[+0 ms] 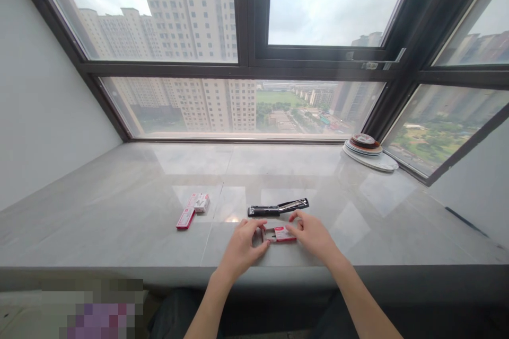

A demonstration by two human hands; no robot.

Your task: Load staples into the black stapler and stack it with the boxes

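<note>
While hands point(243, 246) touch both ends, small box point(283, 233) between, stapler point(264, 211) beyond.

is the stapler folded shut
No, the black stapler lies opened out, its two sections meeting at an angle on the sill.
</note>
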